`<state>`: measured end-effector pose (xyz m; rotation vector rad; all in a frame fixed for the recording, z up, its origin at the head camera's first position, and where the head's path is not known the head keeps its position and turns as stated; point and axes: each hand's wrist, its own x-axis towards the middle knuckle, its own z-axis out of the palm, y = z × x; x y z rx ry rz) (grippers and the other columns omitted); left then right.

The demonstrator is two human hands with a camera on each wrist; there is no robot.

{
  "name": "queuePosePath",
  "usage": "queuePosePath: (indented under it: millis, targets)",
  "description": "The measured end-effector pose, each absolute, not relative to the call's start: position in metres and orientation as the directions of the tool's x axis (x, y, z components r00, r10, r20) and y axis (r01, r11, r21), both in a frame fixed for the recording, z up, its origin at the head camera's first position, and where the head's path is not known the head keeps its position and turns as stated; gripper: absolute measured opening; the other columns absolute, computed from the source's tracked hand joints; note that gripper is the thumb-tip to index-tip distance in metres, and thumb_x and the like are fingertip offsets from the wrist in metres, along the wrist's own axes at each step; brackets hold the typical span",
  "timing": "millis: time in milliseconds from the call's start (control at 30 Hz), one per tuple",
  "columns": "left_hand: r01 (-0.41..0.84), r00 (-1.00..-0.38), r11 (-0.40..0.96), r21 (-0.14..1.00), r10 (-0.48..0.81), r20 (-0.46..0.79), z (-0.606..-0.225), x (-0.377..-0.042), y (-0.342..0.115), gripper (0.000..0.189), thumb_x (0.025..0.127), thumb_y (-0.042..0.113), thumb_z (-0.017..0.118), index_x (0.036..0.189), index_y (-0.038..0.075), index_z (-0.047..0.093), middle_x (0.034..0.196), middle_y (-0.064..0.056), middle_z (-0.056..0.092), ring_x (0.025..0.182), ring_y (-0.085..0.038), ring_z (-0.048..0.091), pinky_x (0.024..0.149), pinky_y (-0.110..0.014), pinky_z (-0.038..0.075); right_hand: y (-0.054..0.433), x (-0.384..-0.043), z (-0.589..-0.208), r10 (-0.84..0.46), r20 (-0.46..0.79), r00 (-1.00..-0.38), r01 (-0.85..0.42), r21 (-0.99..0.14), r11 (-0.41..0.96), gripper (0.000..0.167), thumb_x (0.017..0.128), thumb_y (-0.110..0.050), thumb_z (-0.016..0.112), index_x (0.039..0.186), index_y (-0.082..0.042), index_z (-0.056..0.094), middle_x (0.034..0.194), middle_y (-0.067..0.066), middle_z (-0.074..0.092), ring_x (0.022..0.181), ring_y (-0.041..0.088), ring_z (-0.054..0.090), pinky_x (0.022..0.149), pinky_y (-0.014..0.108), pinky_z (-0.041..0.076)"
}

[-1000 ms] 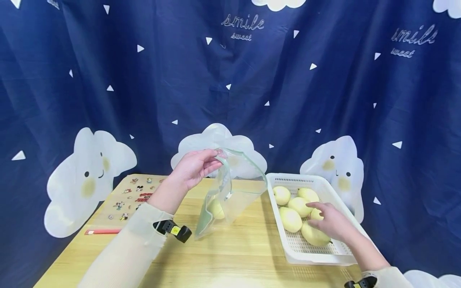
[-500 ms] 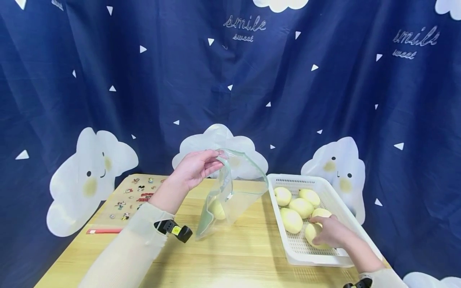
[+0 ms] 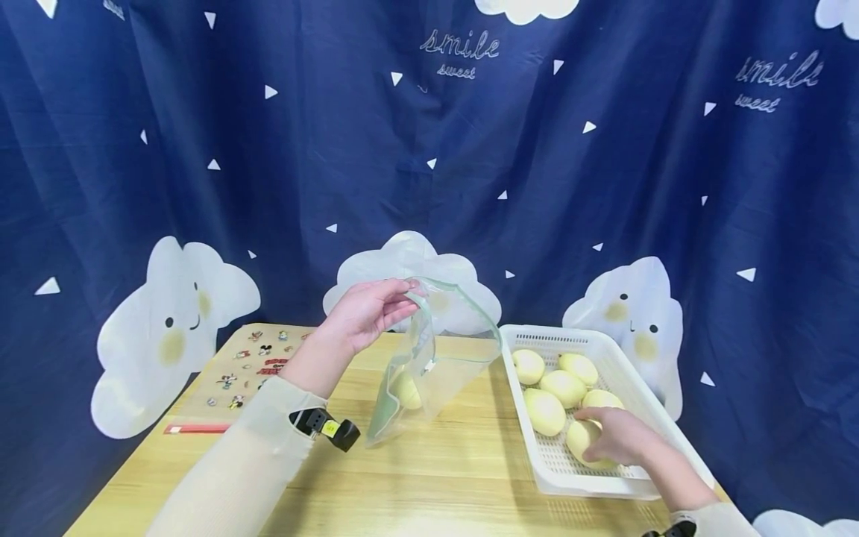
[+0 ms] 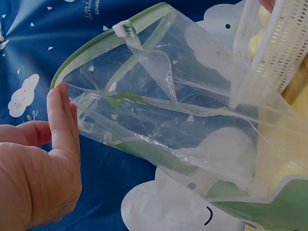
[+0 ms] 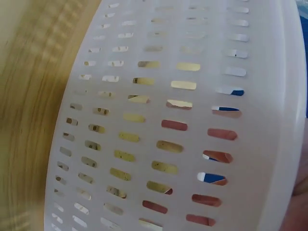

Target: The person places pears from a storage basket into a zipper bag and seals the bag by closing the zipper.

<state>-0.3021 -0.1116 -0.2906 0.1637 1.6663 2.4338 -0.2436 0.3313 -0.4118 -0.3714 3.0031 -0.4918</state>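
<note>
My left hand (image 3: pixel 369 313) pinches the rim of a clear zip bag (image 3: pixel 459 373) and holds it up over the table, its mouth spread wide. One pale yellow pear (image 3: pixel 406 391) lies low inside the bag. The left wrist view shows the green-edged opening and a white zip slider (image 4: pixel 124 29). At the right, my right hand (image 3: pixel 624 436) grips a pear (image 3: pixel 581 441) in the white basket, thumb on the near side and fingers on the far side. Several other pears (image 3: pixel 545 412) lie around it. In the right wrist view the perforated basket wall mostly hides the hand and fruit.
The white plastic basket (image 3: pixel 546 481) stands at the table's right side. A flat printed zip bag with cartoon figures (image 3: pixel 228 365) and a red slider strip (image 3: pixel 197 429) lies at the left. A dark blue curtain (image 3: pixel 403 149) hangs behind the wooden table (image 3: pixel 429 477).
My right hand has come down from above the pears and closed around the front one in the basket. The left hand keeps the bag in nearly the same place.
</note>
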Motion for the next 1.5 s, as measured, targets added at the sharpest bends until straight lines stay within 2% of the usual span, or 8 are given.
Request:
queuePosePath:
  millis: [167,300,433,667,833,1067,1300,1500]
  targets:
    - [-0.094,-0.975,-0.353,0.931,0.221,-0.015,-0.29,-0.302,-0.111,0.036,0.111,0.007,0.061,0.143,-0.007,0.062,0.092,0.0,0.08,0.08,-0.007,0.079,0.081,-0.019,0.066,0.336,-0.24,-0.407,-0.27,0.007,-0.963,-0.257,-0.325,0.91,0.065,0.07,-0.01,0.095,0.131,0.002,0.074,0.118,0.019,0.08,0.107,0.036,0.073,0.099,0.061,0.061]
    - [-0.097,-0.975,-0.357,0.929,0.221,-0.017,-0.29,-0.301,-0.112,0.031,0.111,0.008,0.061,0.138,-0.005,0.064,0.092,0.0,0.08,0.081,-0.007,0.079,0.081,-0.019,0.066,0.338,-0.24,-0.398,-0.267,0.04,-0.963,-0.264,-0.344,0.901,0.068,0.075,-0.012,0.095,0.135,0.007,0.071,0.126,0.029,0.076,0.12,0.05,0.071,0.104,0.067,0.057]
    - [-0.095,-0.975,-0.351,0.932,0.22,-0.017,-0.29,-0.301,-0.112,0.027,0.111,0.008,0.062,0.135,-0.003,0.066,0.092,0.0,0.08,0.08,-0.007,0.079,0.081,-0.019,0.066,0.337,-0.242,-0.39,-0.243,0.097,-0.965,-0.262,-0.364,0.894,0.068,0.08,-0.013,0.094,0.139,0.01,0.067,0.132,0.035,0.072,0.125,0.053,0.068,0.106,0.069,0.055]
    - [-0.095,-0.974,-0.356,0.93,0.227,-0.013,-0.292,-0.302,-0.112,0.025,0.111,0.008,0.061,0.133,-0.003,0.066,0.094,-0.001,0.08,0.082,-0.007,0.079,0.082,-0.019,0.066,0.333,-0.245,-0.378,-0.152,0.216,-0.964,-0.22,-0.336,0.916,0.072,0.087,-0.023,0.093,0.148,0.002,0.063,0.135,0.041,0.065,0.124,0.06,0.063,0.099,0.073,0.055]
    - [-0.095,-0.971,-0.362,0.927,0.24,-0.006,-0.292,-0.302,-0.114,0.028,0.112,0.009,0.06,0.136,-0.004,0.065,0.096,-0.001,0.08,0.083,-0.007,0.079,0.083,-0.019,0.066,0.328,-0.247,-0.369,-0.104,0.283,-0.953,-0.208,-0.367,0.906,0.075,0.093,-0.024,0.089,0.156,-0.001,0.056,0.136,0.046,0.058,0.122,0.059,0.061,0.097,0.074,0.054]
    - [-0.093,-0.973,-0.369,0.925,0.231,-0.006,-0.292,-0.302,-0.116,0.024,0.111,0.008,0.061,0.132,-0.002,0.067,0.093,-0.001,0.08,0.08,-0.007,0.079,0.082,-0.018,0.066,0.318,-0.249,-0.357,-0.077,0.338,-0.938,-0.218,-0.404,0.888,0.075,0.094,-0.02,0.087,0.159,-0.006,0.053,0.137,0.041,0.058,0.115,0.053,0.061,0.093,0.069,0.054]
    - [-0.09,-0.973,-0.365,0.927,0.229,-0.005,-0.293,-0.303,-0.117,0.019,0.111,0.008,0.061,0.126,0.001,0.071,0.094,-0.001,0.08,0.081,-0.006,0.079,0.083,-0.018,0.066,0.308,-0.251,-0.343,-0.084,0.42,-0.904,-0.272,-0.412,0.87,0.074,0.093,-0.015,0.087,0.159,-0.007,0.055,0.145,0.038,0.057,0.131,0.056,0.056,0.103,0.074,0.05]
    - [-0.093,-0.972,-0.362,0.928,0.236,-0.005,-0.292,-0.303,-0.117,0.023,0.112,0.008,0.06,0.132,-0.002,0.066,0.093,0.0,0.08,0.08,-0.006,0.078,0.082,-0.018,0.066,0.293,-0.252,-0.327,-0.102,0.505,-0.857,-0.332,-0.389,0.859,0.073,0.091,-0.011,0.089,0.157,-0.01,0.058,0.14,0.034,0.062,0.123,0.049,0.059,0.093,0.063,0.053]
